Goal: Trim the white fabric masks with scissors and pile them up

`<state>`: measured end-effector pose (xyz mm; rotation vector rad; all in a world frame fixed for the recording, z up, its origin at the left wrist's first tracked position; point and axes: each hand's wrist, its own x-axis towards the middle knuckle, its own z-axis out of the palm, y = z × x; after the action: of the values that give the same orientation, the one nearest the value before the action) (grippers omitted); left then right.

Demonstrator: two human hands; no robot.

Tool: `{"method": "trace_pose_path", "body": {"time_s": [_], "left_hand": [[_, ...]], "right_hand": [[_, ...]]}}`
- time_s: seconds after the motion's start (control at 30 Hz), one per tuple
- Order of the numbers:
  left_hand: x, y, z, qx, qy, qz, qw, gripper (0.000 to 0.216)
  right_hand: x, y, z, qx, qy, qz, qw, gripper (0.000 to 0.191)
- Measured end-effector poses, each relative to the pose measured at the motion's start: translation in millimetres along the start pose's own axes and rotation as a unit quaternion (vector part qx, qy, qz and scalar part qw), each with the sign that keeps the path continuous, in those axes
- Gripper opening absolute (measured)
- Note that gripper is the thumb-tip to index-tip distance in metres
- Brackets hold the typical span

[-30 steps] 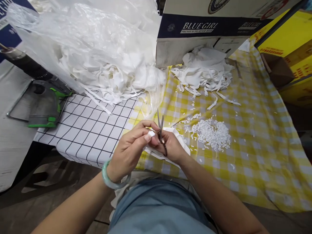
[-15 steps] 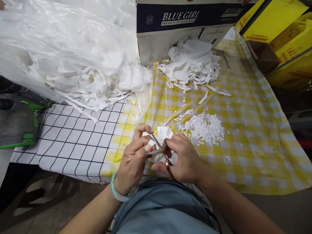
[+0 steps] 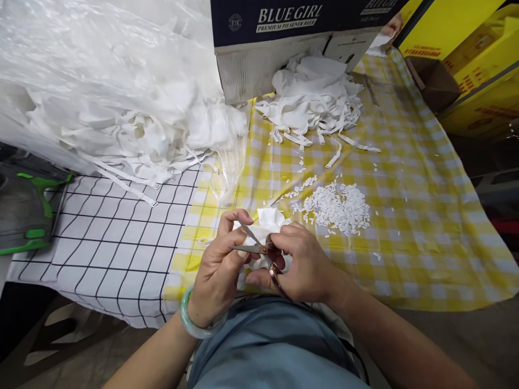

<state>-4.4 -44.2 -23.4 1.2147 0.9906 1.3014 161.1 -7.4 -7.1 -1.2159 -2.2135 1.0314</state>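
Observation:
My right hand [image 3: 298, 262] is closed round the handles of a pair of scissors [image 3: 256, 244], whose blades stand apart and point left. Right at the blades, my left hand [image 3: 223, 259] pinches a white fabric piece [image 3: 271, 219], part of it showing between and behind both hands. The fingers and blades hide the exact spot where the fabric is gripped. A pale green bangle [image 3: 194, 319] circles my left wrist. Beyond my right hand lies a heap of small white snippets [image 3: 340, 208] on the yellow checked cloth [image 3: 409, 237].
White strapped garments [image 3: 316, 97] are piled against a beer carton [image 3: 275, 59]. More white garments [image 3: 141, 135] spill from a clear plastic bag [image 3: 101, 48] at left. A grey-green device [image 3: 24, 210] stands at the left edge. Another person's hand [image 3: 392, 27] shows behind the carton.
The view has shifted slightly. The scissors still stand open at the fabric, and the white bit by my left fingertips is less visible. Another person's hand has appeared behind the carton.

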Motion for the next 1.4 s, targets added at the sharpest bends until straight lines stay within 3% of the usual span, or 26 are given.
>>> {"method": "trace_pose_path", "body": {"time_s": [0.37, 0.6, 0.73, 0.8, 0.87, 0.93, 1.0, 1.07, 1.13, 1.2, 1.3, 1.4], "left_hand": [[2, -6, 6, -0.014, 0.009, -0.022, 1.0, 0.026], [26, -24, 33, 0.048, -0.07, -0.032, 0.996, 0.028], [35, -20, 22, 0.149, -0.121, -0.035, 0.981, 0.03], [29, -11, 1, 0.235, -0.132, -0.015, 0.963, 0.026], [18, -5, -24, 0.353, -0.114, 0.026, 0.928, 0.018], [4, -8, -44, 0.461, -0.092, 0.048, 0.881, 0.016], [-9, -19, -55, 0.51, -0.099, 0.045, 0.853, 0.033], [-18, -28, -56, 0.498, -0.112, 0.043, 0.859, 0.037], [-20, -26, -50, 0.446, -0.098, 0.054, 0.888, 0.025], [-13, -10, -40, 0.376, -0.061, 0.057, 0.923, 0.016], [26, 27, -20, 0.285, -0.028, 0.068, 0.956, 0.007], [102, 64, 4, 0.264, 0.019, 0.145, 0.953, 0.007]], "right_hand": [[-9, 10, 0, -0.047, 0.05, 0.004, 0.998, 0.045], [-31, 40, -16, -0.06, 0.057, 0.148, 0.986, 0.058], [-41, 65, -46, -0.059, 0.105, 0.265, 0.957, 0.053], [-46, 69, -55, -0.111, 0.146, 0.243, 0.953, 0.046], [-50, 65, -50, -0.133, 0.135, 0.159, 0.969, 0.052], [-50, 57, -31, -0.116, 0.09, 0.074, 0.986, 0.061], [-46, 48, -4, -0.106, 0.048, 0.034, 0.993, 0.05], [-40, 40, 20, -0.1, 0.028, 0.027, 0.994, 0.025], [-34, 30, 31, -0.045, 0.022, 0.02, 0.999, 0.023], [-26, 17, 27, 0.066, 0.025, -0.001, 0.997, 0.024], [0, -5, -4, 0.221, 0.07, -0.025, 0.973, 0.021], [53, -19, -62, 0.27, 0.153, -0.037, 0.95, 0.018]]}}
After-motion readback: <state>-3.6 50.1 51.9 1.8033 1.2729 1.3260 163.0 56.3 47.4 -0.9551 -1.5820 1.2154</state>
